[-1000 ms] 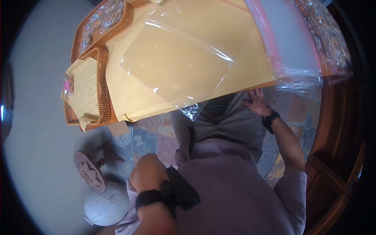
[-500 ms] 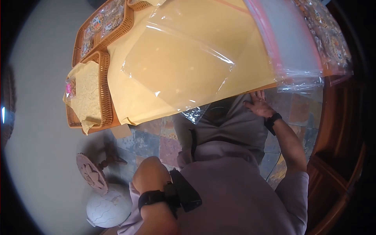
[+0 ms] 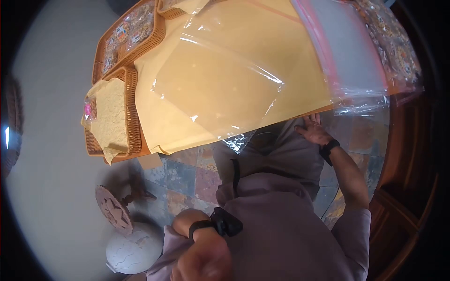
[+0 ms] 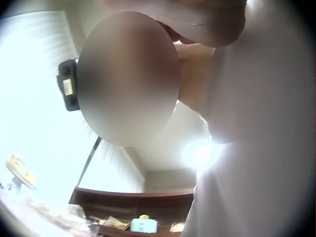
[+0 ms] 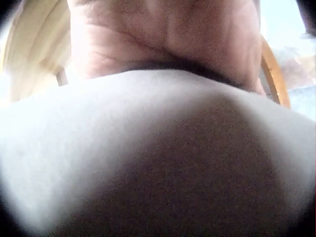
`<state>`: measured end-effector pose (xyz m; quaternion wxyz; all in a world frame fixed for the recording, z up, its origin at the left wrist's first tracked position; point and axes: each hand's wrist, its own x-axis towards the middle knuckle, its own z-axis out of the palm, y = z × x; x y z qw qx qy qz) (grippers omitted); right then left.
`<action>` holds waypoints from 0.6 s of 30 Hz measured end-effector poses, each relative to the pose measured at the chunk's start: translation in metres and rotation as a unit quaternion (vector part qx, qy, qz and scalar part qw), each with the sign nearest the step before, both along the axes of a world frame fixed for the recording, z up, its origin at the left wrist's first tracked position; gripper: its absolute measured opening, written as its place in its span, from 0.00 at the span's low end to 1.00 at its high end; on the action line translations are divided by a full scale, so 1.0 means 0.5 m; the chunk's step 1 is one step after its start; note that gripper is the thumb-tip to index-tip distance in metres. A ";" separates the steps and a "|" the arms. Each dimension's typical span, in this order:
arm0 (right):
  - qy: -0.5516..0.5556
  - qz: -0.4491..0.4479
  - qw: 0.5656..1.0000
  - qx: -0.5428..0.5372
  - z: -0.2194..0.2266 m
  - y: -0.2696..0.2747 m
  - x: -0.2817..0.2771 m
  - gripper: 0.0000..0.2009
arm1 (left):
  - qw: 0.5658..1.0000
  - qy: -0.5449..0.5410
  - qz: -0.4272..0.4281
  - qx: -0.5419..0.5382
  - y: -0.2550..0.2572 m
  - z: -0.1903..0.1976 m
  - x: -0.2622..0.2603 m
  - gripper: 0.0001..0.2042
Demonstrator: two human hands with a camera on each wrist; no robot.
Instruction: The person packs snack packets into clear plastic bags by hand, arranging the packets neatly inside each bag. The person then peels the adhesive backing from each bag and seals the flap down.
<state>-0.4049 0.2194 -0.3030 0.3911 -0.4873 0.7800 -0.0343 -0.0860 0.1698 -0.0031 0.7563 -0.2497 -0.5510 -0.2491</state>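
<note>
**While my right hand (image 3: pixel 315 133) rests open on my thigh, the transparent film (image 3: pixel 220 89) lies askew on the bench (image 3: pixel 121 158)**

Beside the bench's near edge, my right fingers are spread wide and hold nothing that I can see; their tips reach that edge. My left hand (image 3: pixel 204 262) is raised before my chest, well apart from the film; whether its grip is wide or narrow I cannot tell, as it is blurred and cut off below. Yellow sheeting (image 3: pixel 164 129) spreads between the wicker basket (image 3: pixel 133 112) at the left and the pink-edged plastic (image 3: pixel 354 47) at the right, showing bare around the film. One crinkled film corner overhangs the near edge, pointing towards me; its far outline is faint, so I cannot tell its long axis
</note>
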 end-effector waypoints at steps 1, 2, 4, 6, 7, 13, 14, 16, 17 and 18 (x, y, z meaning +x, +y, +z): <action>0.003 0.007 1.000 0.000 -0.003 0.001 0.005 0.47 | 0.997 -0.061 -0.004 0.040 0.011 -0.026 0.030 0.03; 0.001 0.022 1.000 -0.002 -0.010 0.002 0.005 0.47 | 0.988 -0.077 -0.075 0.106 0.001 -0.050 0.040 0.03; -0.005 0.005 1.000 0.016 -0.038 0.008 -0.009 0.47 | 0.909 -0.131 -0.225 0.324 -0.045 -0.044 0.042 0.06; 0.004 0.023 1.000 0.005 -0.044 0.010 -0.008 0.47 | 0.770 -0.157 -0.276 0.554 -0.106 -0.017 0.025 0.06; 0.013 0.015 1.000 -0.005 -0.046 0.011 -0.009 0.46 | 0.715 -0.150 -0.254 0.634 -0.136 -0.016 0.012 0.07; 0.015 0.026 0.999 -0.036 -0.062 0.021 -0.017 0.46 | 0.545 -0.014 -0.420 0.726 -0.219 -0.098 0.027 0.08; 0.023 0.033 0.999 -0.036 -0.055 0.017 -0.015 0.47 | 0.552 -0.030 -0.387 0.738 -0.219 -0.105 0.029 0.08; 0.025 0.035 0.999 -0.030 -0.048 0.015 -0.013 0.46 | 0.562 -0.040 -0.356 0.745 -0.219 -0.109 0.028 0.08; 0.019 0.029 0.999 -0.025 -0.048 0.015 -0.013 0.46 | 0.561 -0.042 -0.343 0.752 -0.219 -0.107 0.028 0.08; 0.030 0.040 0.999 -0.016 -0.048 0.013 -0.013 0.47 | 0.560 -0.045 -0.330 0.759 -0.218 -0.105 0.027 0.09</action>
